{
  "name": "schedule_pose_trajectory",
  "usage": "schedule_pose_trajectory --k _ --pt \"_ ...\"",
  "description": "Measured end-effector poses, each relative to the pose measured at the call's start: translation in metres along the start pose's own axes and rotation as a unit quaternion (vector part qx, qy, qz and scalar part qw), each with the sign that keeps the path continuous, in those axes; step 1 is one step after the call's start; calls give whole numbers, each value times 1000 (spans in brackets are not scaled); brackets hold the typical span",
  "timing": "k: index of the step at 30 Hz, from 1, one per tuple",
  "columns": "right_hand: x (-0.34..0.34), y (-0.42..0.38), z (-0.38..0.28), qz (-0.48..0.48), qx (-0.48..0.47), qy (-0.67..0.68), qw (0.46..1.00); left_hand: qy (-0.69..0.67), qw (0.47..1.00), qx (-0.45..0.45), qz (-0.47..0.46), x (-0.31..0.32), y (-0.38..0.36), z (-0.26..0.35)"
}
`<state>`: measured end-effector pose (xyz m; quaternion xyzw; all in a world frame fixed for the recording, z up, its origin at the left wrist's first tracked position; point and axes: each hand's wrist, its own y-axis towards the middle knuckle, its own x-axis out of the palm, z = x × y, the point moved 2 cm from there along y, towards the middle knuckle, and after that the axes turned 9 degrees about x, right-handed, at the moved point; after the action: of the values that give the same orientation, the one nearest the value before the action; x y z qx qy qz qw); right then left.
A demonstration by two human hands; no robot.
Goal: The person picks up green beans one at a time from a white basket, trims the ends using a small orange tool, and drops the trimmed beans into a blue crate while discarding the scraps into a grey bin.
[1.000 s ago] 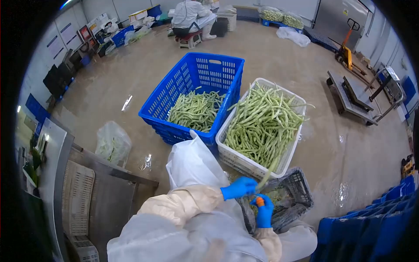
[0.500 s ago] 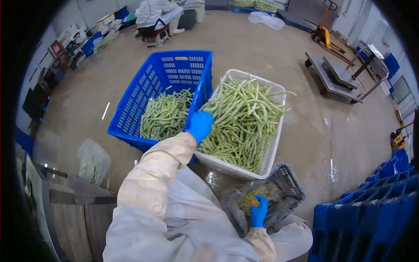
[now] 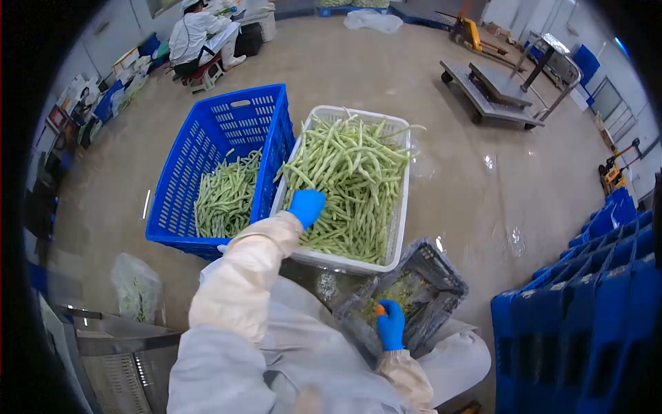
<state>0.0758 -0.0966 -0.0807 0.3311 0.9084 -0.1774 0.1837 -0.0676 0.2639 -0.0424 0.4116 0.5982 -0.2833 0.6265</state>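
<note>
Green beans (image 3: 358, 159) are heaped in a white crate (image 3: 402, 207). My left hand (image 3: 307, 206), in a blue glove, rests on the heap's left side; its fingertips are hidden, so any bean in it cannot be made out. To the left, a blue crate (image 3: 165, 200) holds a smaller pile of beans (image 3: 227, 193). My right hand (image 3: 391, 326), also blue-gloved, is closed with a small orange thing (image 3: 380, 310) at its fingers. It hovers over a dark, plastic-lined crate (image 3: 441, 276) with green and yellowish scraps (image 3: 412, 290) inside.
A person (image 3: 200, 38) in white sits at the back left. A metal platform cart (image 3: 489, 93) and a yellow pallet jack (image 3: 472, 34) stand at the back right. Blue pallets (image 3: 552, 331) fill the lower right. A clear bag (image 3: 136, 290) lies at lower left.
The view has shifted, so the crates appear further left. My left hand has moved from the white crate's left edge onto the beans. My right hand stays over the dark crate.
</note>
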Motion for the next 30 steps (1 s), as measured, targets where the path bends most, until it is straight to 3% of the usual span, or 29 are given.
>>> schedule_pose_trajectory --k 4,5,7,8,10,12,14,16,18,19,21,25,30 --pt "2 -1 2 -19 -4 49 999 8 992 7 127 -95 -24 9" --pt "3 0 0 -29 -4 78 997 7 993 17 121 -116 -30 16" --pt "3 0 -9 -49 2 145 988 -79 970 -12 229 -153 -45 34" --pt "0 0 -16 -71 -1 203 976 -84 971 -1 224 -162 -50 47" --pt "-9 -2 -38 -110 13 375 920 -286 931 -72 214 -170 -64 70" --pt "-30 -11 -73 -93 19 431 898 -349 920 -94 154 -165 -77 98" --pt "-44 -14 -80 -82 20 484 871 -490 860 -117 83 -155 -89 123" --pt "-53 -16 -76 -134 30 489 862 -490 864 -87 70 -145 -96 133" --pt "-53 -17 -63 -143 37 480 864 -615 767 -183 -11 -145 -98 143" --pt "-53 -20 -63 -151 38 491 857 -612 769 -182 -10 -141 -95 149" --pt "-50 -24 -66 -165 37 502 848 -807 508 -264 144 -127 -89 166" --pt "-51 -33 -83 -150 -1 486 861 -815 498 -275 106 -122 -81 220" --pt "-46 -32 -67 -158 -51 421 892 -764 574 -258 141 -120 -71 204"
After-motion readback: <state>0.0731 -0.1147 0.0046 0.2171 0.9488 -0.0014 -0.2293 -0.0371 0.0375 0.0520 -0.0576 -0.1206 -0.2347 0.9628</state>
